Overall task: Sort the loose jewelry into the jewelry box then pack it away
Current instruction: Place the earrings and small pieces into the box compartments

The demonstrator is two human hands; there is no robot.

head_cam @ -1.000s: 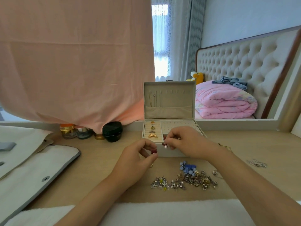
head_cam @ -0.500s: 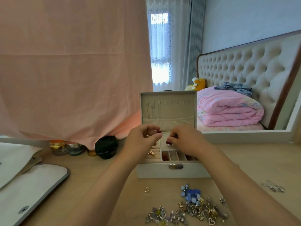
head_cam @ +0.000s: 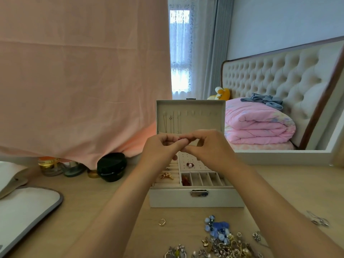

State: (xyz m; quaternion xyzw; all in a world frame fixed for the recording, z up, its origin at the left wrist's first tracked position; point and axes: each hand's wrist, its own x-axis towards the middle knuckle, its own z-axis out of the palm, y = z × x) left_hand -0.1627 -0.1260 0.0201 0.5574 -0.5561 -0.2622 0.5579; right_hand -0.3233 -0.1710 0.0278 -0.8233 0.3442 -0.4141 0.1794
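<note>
A white jewelry box [head_cam: 196,199] stands open on the wooden table, lid upright with thin chains hanging inside. A red-and-pearl earring [head_cam: 190,165] sits in its perforated panel, a gold brooch [head_cam: 167,175] on the ring rolls, a red piece [head_cam: 185,181] in a front slot. Above the box my left hand [head_cam: 162,150] and my right hand [head_cam: 210,148] meet fingertip to fingertip, together pinching a tiny red earring [head_cam: 180,139], mostly hidden. A pile of loose jewelry [head_cam: 219,244] with blue beads lies near the front edge, and a single gold ring [head_cam: 162,222] lies left of it.
A black jar [head_cam: 111,166] and small glass bottles [head_cam: 52,165] stand at the back left under a hanging pink cloth [head_cam: 83,71]. A white padded item [head_cam: 26,207] lies at left. Silver pieces [head_cam: 319,219] lie at right. A mirror behind shows a bed.
Both hands rose from the table's front to above the open box and came together. The camera tilted up, so the box and pile sit lower in view. An earring now sits in the perforated panel.
</note>
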